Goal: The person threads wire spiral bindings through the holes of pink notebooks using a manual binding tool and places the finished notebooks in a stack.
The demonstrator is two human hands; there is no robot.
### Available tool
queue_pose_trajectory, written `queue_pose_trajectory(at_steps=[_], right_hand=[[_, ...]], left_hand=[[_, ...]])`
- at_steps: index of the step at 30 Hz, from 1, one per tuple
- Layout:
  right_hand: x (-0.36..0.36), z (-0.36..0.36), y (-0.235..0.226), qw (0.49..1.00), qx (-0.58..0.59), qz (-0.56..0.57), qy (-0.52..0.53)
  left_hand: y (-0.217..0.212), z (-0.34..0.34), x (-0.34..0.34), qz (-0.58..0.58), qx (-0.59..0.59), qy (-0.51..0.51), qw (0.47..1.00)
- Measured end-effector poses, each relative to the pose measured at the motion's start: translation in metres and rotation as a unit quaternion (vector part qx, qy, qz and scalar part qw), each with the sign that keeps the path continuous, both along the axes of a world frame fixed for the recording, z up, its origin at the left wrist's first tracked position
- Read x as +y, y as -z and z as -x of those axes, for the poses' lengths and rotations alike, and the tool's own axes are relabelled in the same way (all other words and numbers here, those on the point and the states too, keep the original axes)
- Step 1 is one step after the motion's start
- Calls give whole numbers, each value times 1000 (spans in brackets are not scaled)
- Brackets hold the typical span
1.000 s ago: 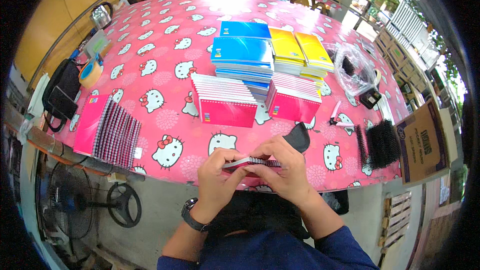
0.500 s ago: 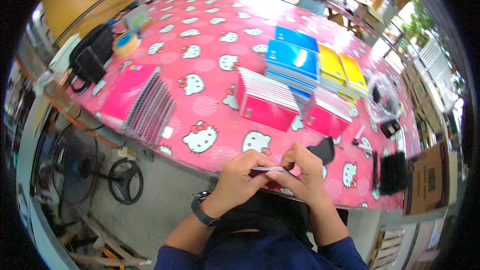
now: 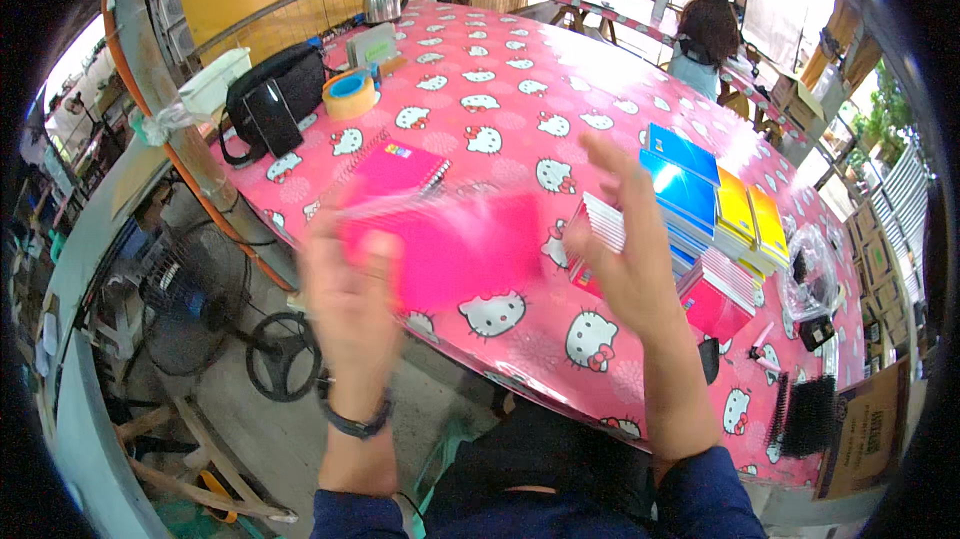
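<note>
My left hand (image 3: pixel 352 284), a dark watch on its wrist, grips the left edge of a pink notebook (image 3: pixel 465 249), thumb over its cover. Both are smeared by motion. The notebook hangs over the table's front edge, partly covering a stack of pink spiral notebooks (image 3: pixel 400 167). Raised with its fingers apart, my right hand (image 3: pixel 635 239) holds nothing. Behind its fingers, and partly hidden by them, stands a row of pink notebooks (image 3: pixel 603 222) with pale page edges. A second pink row (image 3: pixel 715 304) stands to the right of my right forearm.
Blue notebooks (image 3: pixel 680 184) and yellow notebooks (image 3: pixel 735 204) lie stacked at the right, near a clear plastic bag (image 3: pixel 810 274). Tape rolls (image 3: pixel 350 96), a black bag (image 3: pixel 275 89) and a kettle (image 3: pixel 383 1) stand at the left. Another person (image 3: pixel 700 49) sits far back.
My hands, earlier together at the table's front edge around a thin item, have parted. The left has moved left with a pink notebook; the right has risen and opened. The view has shifted left.
</note>
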State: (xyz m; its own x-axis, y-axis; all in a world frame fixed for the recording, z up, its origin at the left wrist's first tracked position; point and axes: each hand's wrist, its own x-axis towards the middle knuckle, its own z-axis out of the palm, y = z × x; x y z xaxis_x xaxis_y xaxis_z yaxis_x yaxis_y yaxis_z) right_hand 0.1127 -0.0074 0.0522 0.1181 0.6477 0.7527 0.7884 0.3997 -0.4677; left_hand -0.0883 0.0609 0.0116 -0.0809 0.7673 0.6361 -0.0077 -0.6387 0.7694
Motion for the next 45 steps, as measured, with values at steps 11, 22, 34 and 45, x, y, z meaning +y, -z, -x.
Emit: queue_pose_trajectory(at_steps=[11, 22, 34, 45], right_hand=[[177, 59, 78, 928, 345, 8, -143], [141, 53, 81, 948, 293, -122, -27], [-58, -129, 99, 954, -154, 136, 217], [-165, -68, 108, 942, 274, 147, 129]], left_hand=[[51, 54, 112, 14, 15, -101, 995], [52, 37, 108, 52, -158, -42, 985], [41, -42, -26, -242, 27, 5, 970], [128, -137, -91, 238, 95, 468, 845]])
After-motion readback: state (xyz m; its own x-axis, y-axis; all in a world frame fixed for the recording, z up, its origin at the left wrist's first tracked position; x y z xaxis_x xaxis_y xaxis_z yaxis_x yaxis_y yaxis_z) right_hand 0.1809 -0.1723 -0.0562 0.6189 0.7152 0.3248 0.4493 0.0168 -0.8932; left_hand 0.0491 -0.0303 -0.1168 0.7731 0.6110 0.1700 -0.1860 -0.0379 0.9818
